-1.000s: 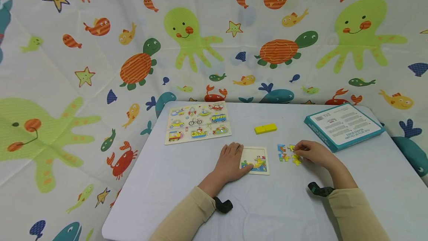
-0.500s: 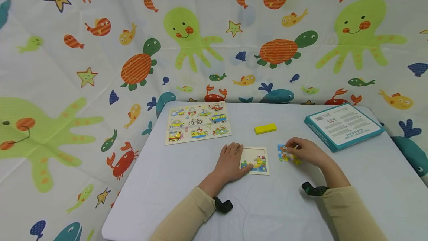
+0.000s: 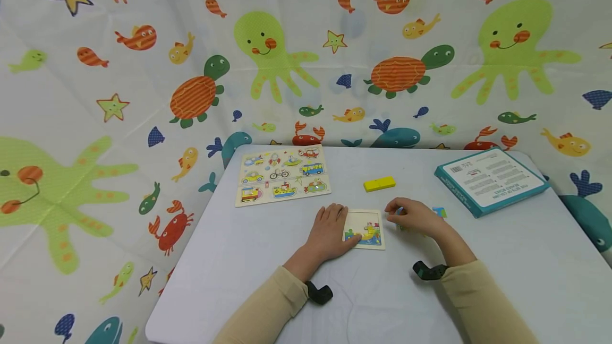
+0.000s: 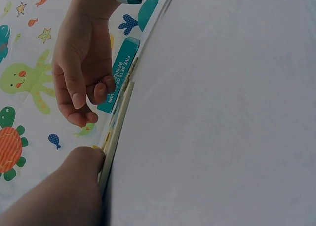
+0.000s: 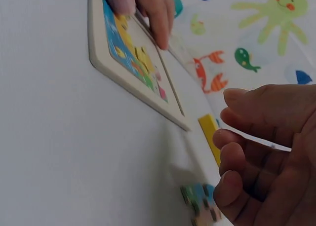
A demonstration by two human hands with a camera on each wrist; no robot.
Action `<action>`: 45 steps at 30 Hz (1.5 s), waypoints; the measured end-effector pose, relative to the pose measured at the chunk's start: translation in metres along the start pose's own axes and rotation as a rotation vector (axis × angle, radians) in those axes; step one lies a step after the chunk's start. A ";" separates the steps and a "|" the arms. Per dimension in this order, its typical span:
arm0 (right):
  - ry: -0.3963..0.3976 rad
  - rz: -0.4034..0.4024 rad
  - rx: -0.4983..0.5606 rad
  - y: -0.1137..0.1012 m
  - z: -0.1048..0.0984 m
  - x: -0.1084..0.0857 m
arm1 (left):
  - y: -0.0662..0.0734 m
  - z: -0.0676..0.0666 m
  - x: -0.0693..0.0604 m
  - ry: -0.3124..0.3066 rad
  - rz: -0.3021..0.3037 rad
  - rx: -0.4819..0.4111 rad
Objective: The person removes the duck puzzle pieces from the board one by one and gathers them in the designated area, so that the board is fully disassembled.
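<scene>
My left hand (image 3: 330,231) lies with straight fingers over the left side of a small wooden jigsaw puzzle board (image 3: 365,214); its thumb rests on the fitted pieces along the bottom. In the right wrist view, the upper part of the board's picture area is bare wood. My right hand (image 3: 416,217) hovers just right of the board with loosely curled fingers. No piece shows between its thumb and fingers in the right wrist view (image 5: 266,147). Below it lie loose puzzle pieces (image 5: 200,201), mostly hidden by the hand in the head view. One blue-green piece (image 3: 439,212) shows beyond the wrist.
A yellow block (image 3: 380,183) lies behind the board. At the back left is a larger vehicle picture board (image 3: 284,175). A teal-edged box (image 3: 492,180) lies at the back right. Behind the white table (image 3: 215,259) hangs a sea-animal cloth (image 3: 330,84).
My right hand has moved left from the far side of the loose pieces to beside the puzzle board, passing over the pieces. My left hand has stayed in place.
</scene>
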State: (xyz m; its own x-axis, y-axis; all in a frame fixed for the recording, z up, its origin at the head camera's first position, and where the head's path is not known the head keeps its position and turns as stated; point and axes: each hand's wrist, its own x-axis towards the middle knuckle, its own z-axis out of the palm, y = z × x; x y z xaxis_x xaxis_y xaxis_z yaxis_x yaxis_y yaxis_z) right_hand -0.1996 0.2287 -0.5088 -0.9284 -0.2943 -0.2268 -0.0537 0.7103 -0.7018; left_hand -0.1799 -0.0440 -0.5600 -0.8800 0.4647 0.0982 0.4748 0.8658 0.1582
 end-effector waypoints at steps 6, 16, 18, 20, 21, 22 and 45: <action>-0.018 -0.036 0.001 -0.011 0.015 0.009 | 0.000 0.000 0.000 -0.002 -0.004 -0.002; -0.042 -0.081 -0.037 -0.019 0.026 0.017 | 0.000 0.001 0.001 -0.027 -0.008 0.010; -0.045 -0.077 -0.042 -0.019 0.028 0.018 | 0.000 0.001 0.001 -0.029 -0.009 0.009; -0.046 -0.078 -0.053 -0.020 0.030 0.019 | 0.000 0.001 0.002 -0.029 -0.010 0.006; -0.045 -0.080 -0.061 -0.020 0.030 0.019 | 0.000 0.001 0.002 -0.030 -0.011 0.004; -0.045 -0.084 -0.067 -0.019 0.031 0.020 | 0.000 0.001 0.002 -0.030 -0.012 0.003; -0.073 -0.117 -0.105 -0.020 0.037 0.023 | 0.000 0.001 0.001 -0.018 -0.017 -0.002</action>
State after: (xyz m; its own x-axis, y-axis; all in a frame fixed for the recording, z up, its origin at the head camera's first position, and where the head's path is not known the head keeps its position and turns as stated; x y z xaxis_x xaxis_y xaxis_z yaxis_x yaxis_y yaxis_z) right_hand -0.2058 0.1842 -0.5251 -0.8845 -0.4220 -0.1988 -0.2015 0.7300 -0.6531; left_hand -0.1810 -0.0431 -0.5609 -0.8882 0.4528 0.0781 0.4594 0.8734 0.1616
